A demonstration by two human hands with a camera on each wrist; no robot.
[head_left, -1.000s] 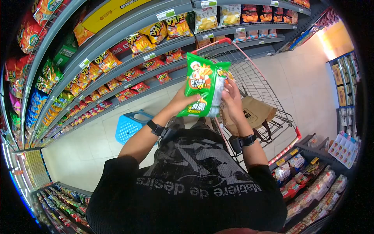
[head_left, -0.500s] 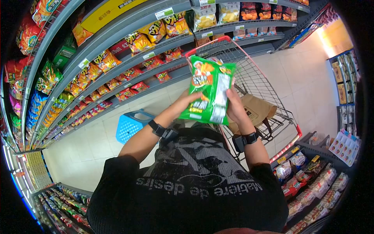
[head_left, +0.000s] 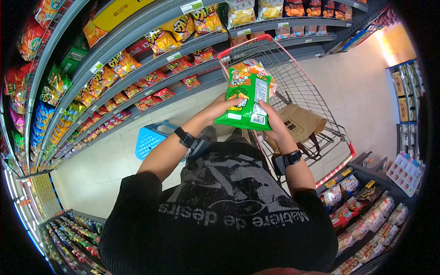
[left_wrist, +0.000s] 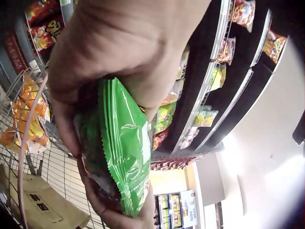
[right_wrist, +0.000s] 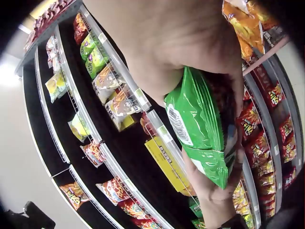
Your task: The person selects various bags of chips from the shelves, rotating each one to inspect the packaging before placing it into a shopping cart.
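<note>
Both hands hold a green snack bag (head_left: 250,107) in front of the body, its front with printed pictures and a white label turned up in the head view. My left hand (head_left: 220,108) grips its left edge, thumb over the front. At the lower right edge, my right hand (head_left: 274,122) grips it with the thumb on top. The left wrist view shows the crimped end of the green bag (left_wrist: 125,148) between the hands, fingers bent around its back. A white barcode label appears on the green bag (right_wrist: 198,129) in the right wrist view.
A red-rimmed wire shopping cart (head_left: 316,91) stands ahead to the right, holding a brown paper bag (head_left: 300,123) and an orange snack bag (left_wrist: 32,117). A blue stool (head_left: 151,141) is on the floor at left. Shelves (head_left: 133,78) of snack bags curve around the front and left.
The right hand has slid from the bag's upper right edge down to its lower right. The bag has tilted and come slightly lower, uncovering the orange bag behind it.
</note>
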